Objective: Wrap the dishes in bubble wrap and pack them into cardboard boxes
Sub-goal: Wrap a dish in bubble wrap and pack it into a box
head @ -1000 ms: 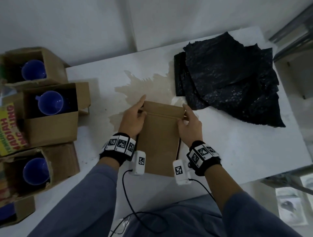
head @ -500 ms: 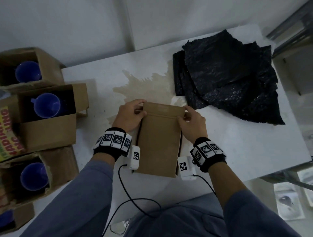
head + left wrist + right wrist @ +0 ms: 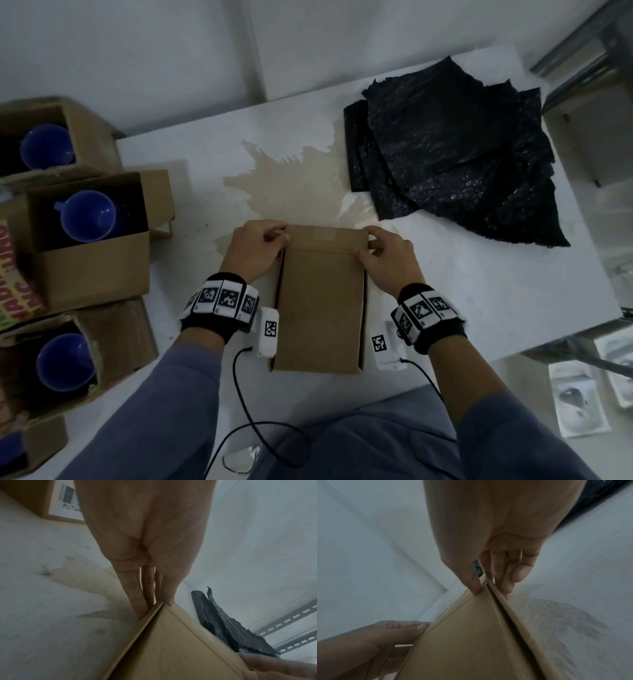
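Left hand (image 3: pixel 255 248) grip: pinching far left corner of flat cardboard box (image 3: pixel 320 301). Box flat on desk (image 3: pixel 479 291), centre. Right hand (image 3: pixel 385 260) grip: pinching far right corner. Black bubble wrap (image 3: pixel 448 164) heaped far right, apart from box.
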{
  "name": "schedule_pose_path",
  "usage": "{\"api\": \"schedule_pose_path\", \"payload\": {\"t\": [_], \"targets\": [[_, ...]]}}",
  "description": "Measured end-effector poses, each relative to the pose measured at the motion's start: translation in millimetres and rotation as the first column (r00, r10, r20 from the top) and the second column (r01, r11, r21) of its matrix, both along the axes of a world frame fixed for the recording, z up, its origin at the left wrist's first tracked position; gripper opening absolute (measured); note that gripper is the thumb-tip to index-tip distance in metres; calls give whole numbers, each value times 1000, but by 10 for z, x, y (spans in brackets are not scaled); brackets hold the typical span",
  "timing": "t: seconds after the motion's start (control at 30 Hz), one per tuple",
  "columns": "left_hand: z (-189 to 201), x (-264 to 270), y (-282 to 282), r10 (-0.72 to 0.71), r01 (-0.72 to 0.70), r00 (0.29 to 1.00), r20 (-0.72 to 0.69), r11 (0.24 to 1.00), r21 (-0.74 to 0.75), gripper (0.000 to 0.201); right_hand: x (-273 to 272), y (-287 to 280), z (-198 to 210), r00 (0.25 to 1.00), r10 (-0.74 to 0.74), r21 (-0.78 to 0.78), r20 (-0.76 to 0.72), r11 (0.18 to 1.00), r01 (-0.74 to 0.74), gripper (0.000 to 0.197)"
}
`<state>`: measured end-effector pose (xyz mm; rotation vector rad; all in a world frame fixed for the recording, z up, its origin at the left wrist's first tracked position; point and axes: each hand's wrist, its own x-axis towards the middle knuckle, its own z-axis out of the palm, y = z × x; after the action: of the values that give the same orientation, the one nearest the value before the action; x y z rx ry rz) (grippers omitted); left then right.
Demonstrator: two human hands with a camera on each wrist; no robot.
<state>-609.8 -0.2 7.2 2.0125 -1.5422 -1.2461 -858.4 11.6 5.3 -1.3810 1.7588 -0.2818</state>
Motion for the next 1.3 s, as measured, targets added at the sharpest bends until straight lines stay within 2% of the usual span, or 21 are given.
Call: {"api": "schedule_pose_path", "payload": {"t": [0.27, 0.47, 0.73, 0.8, 0.93, 1.07, 1.2, 1.3], "targets": [[-96, 61, 449, 20, -19, 997, -79, 1000, 15, 27, -108, 241, 68, 996, 48, 19, 80, 999, -50, 28], [-91, 82, 683, 80, -71, 985, -152, 995, 65, 20, -106, 429, 57, 991, 32, 17, 133, 999, -34, 38], [-81, 46, 934, 137, -124, 977, -161, 988, 90, 25, -125, 565, 146, 994, 108, 63, -13, 992, -107, 37], [-84, 28, 976, 123, -116, 983, -133, 991, 63, 26, -114, 595, 109, 986, 158, 39, -58, 987, -156, 38], [-100, -24, 1045, 63, -62, 998, 11, 998, -8, 29, -109, 613, 67, 966, 236, 112, -107, 968, -224, 34], [-82, -38, 1091, 40, -40, 999, -3, 997, -68, 28, -120, 596, 65, 955, 272, 34, -115, 962, -270, 45], [-96, -56, 1095, -17, 22, 998, 64, 997, -73, 26, -97, 629, 42, 962, 258, 41, -93, 966, -255, 31], [-103, -93, 1157, -47, 51, 995, 86, 998, -38, 30, -93, 697, 11, 967, 241, 33, -85, 971, -239, 30]]}}
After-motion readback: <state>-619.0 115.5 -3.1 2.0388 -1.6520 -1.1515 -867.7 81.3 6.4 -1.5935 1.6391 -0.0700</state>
